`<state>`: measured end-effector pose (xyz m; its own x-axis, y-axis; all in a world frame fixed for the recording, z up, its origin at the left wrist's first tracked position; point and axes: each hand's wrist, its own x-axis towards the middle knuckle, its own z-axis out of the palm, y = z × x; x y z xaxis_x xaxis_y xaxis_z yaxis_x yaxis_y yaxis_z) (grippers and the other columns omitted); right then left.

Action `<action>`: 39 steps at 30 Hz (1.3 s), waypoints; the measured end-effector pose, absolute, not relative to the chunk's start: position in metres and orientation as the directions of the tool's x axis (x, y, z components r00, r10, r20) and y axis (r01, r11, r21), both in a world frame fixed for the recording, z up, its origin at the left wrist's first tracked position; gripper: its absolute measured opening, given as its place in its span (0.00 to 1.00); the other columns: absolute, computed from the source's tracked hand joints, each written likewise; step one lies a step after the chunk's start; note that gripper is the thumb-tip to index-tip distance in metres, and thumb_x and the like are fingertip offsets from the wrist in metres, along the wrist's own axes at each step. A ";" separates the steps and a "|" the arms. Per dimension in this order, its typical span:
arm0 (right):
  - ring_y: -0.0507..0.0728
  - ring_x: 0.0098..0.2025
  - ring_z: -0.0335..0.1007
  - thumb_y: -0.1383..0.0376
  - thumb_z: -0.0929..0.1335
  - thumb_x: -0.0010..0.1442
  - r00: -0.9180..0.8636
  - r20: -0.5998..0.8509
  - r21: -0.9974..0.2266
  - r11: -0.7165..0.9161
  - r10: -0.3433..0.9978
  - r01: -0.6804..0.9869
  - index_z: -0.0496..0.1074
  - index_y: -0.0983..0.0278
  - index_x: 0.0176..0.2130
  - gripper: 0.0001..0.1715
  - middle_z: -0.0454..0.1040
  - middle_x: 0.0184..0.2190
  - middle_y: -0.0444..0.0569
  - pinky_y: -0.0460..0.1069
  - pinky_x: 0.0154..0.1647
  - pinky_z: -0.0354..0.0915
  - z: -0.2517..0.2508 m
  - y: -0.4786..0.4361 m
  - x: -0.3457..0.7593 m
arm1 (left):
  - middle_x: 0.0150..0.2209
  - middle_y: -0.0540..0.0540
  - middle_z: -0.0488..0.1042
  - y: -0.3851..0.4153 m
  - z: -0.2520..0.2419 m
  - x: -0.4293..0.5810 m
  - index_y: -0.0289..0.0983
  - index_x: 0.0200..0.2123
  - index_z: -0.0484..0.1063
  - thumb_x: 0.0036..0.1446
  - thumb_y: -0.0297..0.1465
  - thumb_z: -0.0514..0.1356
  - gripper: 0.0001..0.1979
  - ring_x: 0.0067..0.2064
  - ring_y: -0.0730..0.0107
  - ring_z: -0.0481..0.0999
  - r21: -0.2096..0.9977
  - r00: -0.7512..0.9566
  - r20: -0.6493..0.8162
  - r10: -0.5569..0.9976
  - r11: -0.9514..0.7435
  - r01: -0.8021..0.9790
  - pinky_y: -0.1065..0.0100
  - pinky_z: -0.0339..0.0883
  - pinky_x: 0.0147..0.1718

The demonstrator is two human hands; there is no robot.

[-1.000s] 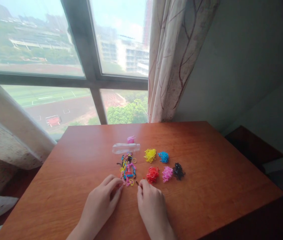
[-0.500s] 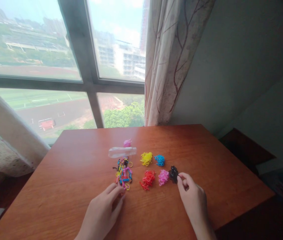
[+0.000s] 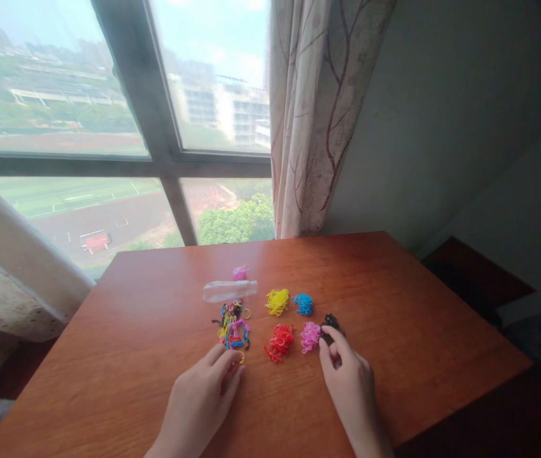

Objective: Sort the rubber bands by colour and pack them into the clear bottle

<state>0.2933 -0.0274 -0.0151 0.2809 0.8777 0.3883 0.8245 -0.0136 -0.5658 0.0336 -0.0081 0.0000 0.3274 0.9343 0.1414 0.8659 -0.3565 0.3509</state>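
Note:
My left hand (image 3: pixel 203 397) lies flat on the wooden table (image 3: pixel 146 356), fingers stretched toward a mixed pile of coloured rubber bands (image 3: pixel 233 324) and holding nothing. My right hand (image 3: pixel 347 381) reaches to a small black band pile (image 3: pixel 330 319). Its thumb and forefinger are pinched together over that pile, and what they hold is hidden. Sorted piles lie alongside: pink (image 3: pixel 309 336), red (image 3: pixel 280 339), yellow (image 3: pixel 277 301) and blue (image 3: pixel 303 303).
A clear plastic bottle (image 3: pixel 230 290) lies on its side behind the mixed pile, with a pink cap (image 3: pixel 240 273) beyond it. A window and a patterned curtain (image 3: pixel 318 121) stand past the table's far edge. A dark low piece of furniture (image 3: pixel 475 277) sits at the right.
My right hand went from beside the mixed pile over to the black pile and now sits over its near side. My left hand has stayed in place.

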 end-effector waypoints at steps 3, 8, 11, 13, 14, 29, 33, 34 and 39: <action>0.54 0.23 0.72 0.56 0.59 0.69 0.223 0.376 -0.585 0.043 0.899 0.810 0.76 0.66 0.46 0.23 0.75 0.22 0.47 0.46 0.28 0.62 -0.017 -0.034 0.274 | 0.40 0.50 0.77 -0.004 0.003 0.041 0.44 0.34 0.70 0.65 0.32 0.50 0.09 0.35 0.65 0.80 0.265 0.335 0.107 0.936 -0.352 0.898 0.70 0.65 0.29; 0.54 0.26 0.76 0.59 0.59 0.69 0.181 0.352 -0.623 0.085 0.918 0.778 0.76 0.63 0.42 0.20 0.78 0.26 0.48 0.45 0.30 0.65 -0.019 -0.041 0.253 | 0.36 0.50 0.77 -0.002 0.006 0.049 0.43 0.33 0.69 0.64 0.29 0.50 0.10 0.35 0.64 0.79 0.238 0.342 0.105 0.934 -0.358 0.903 0.70 0.64 0.28; 0.54 0.28 0.77 0.61 0.59 0.69 0.163 0.353 -0.642 0.112 0.921 0.759 0.76 0.63 0.43 0.18 0.80 0.29 0.49 0.44 0.32 0.66 -0.019 -0.044 0.243 | 0.35 0.50 0.76 0.000 0.010 0.050 0.42 0.34 0.70 0.63 0.29 0.50 0.10 0.33 0.67 0.78 0.292 0.349 0.153 0.924 -0.380 0.878 0.71 0.64 0.29; 0.54 0.30 0.78 0.63 0.60 0.68 0.119 0.356 -0.638 0.148 0.927 0.756 0.76 0.62 0.43 0.17 0.81 0.31 0.49 0.44 0.33 0.67 -0.020 -0.047 0.236 | 0.34 0.50 0.76 0.005 0.016 0.052 0.42 0.34 0.70 0.64 0.30 0.50 0.10 0.32 0.70 0.77 0.333 0.360 0.190 0.914 -0.405 0.852 0.72 0.64 0.30; 0.54 0.31 0.78 0.64 0.60 0.68 0.089 0.358 -0.632 0.171 0.930 0.756 0.76 0.61 0.43 0.16 0.81 0.32 0.49 0.44 0.33 0.67 -0.021 -0.050 0.232 | 0.34 0.50 0.76 0.009 0.019 0.054 0.42 0.34 0.70 0.64 0.30 0.50 0.10 0.32 0.70 0.77 0.349 0.368 0.203 0.907 -0.418 0.839 0.72 0.64 0.30; 0.55 0.31 0.77 0.70 0.59 0.63 0.009 0.331 -0.640 0.217 0.944 0.737 0.75 0.58 0.39 0.17 0.79 0.29 0.46 0.44 0.34 0.67 -0.034 -0.063 0.210 | 0.31 0.48 0.77 0.107 0.035 0.110 0.38 0.32 0.74 0.56 0.26 0.56 0.07 0.33 0.68 0.75 0.456 0.462 0.203 0.864 -0.500 0.736 0.71 0.62 0.31; 0.55 0.31 0.77 0.71 0.59 0.62 -0.007 0.315 -0.627 0.214 0.949 0.749 0.74 0.58 0.40 0.17 0.79 0.30 0.46 0.44 0.33 0.66 -0.032 -0.063 0.210 | 0.33 0.48 0.77 0.089 0.039 0.086 0.39 0.33 0.74 0.58 0.27 0.55 0.08 0.33 0.68 0.75 0.479 0.441 0.200 0.875 -0.480 0.735 0.71 0.63 0.31; 0.54 0.30 0.77 0.71 0.60 0.62 -0.015 0.314 -0.616 0.215 0.949 0.758 0.74 0.58 0.40 0.16 0.79 0.29 0.46 0.44 0.33 0.65 -0.031 -0.062 0.210 | 0.33 0.48 0.77 0.082 0.040 0.077 0.39 0.33 0.74 0.59 0.28 0.55 0.08 0.33 0.68 0.75 0.482 0.434 0.197 0.879 -0.472 0.738 0.71 0.63 0.31; 0.54 0.30 0.77 0.70 0.62 0.63 -0.040 0.281 -0.541 0.193 0.959 0.819 0.73 0.57 0.42 0.13 0.79 0.30 0.43 0.44 0.31 0.63 -0.023 -0.055 0.205 | 0.33 0.50 0.77 0.051 0.040 0.024 0.41 0.34 0.74 0.61 0.33 0.54 0.09 0.30 0.70 0.74 0.483 0.370 0.172 0.913 -0.405 0.776 0.72 0.64 0.29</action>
